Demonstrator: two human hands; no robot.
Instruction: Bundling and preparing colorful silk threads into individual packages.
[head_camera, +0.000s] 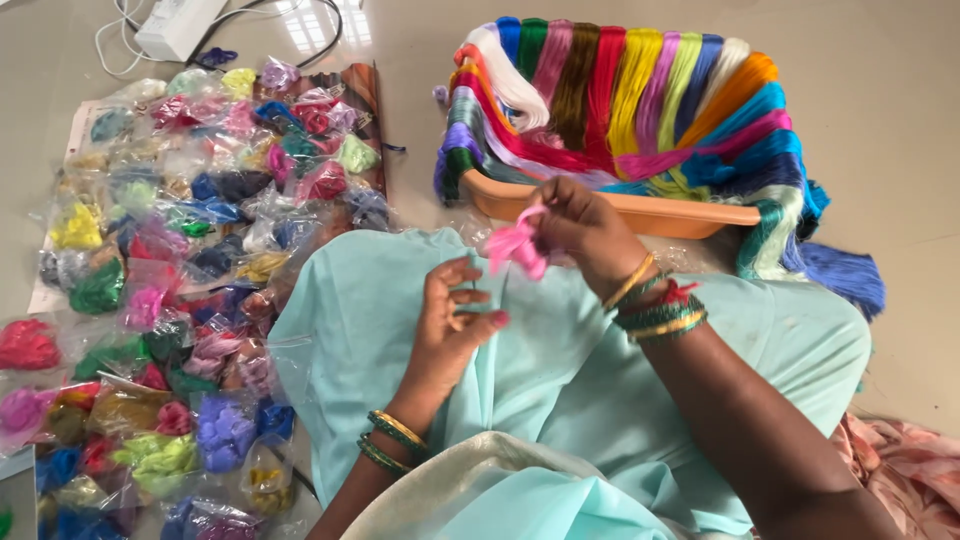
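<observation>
Right hand pinched shut on a small pink thread tuft, held up over the lap, just in front of the orange tray. Tuft hanging down and leftward from the fingertips, long axis roughly upright. Left hand lower and just beside it, fingers curled and seemingly closed on a fine strand (too thin to be sure). Draped over the tray, bright skeins; well apart to the left, bagged thread packets on the floor. Nothing between the two hands.

packages: many small clear plastic bags | contents: coloured thread tufts | place: floor, left of lap
</observation>
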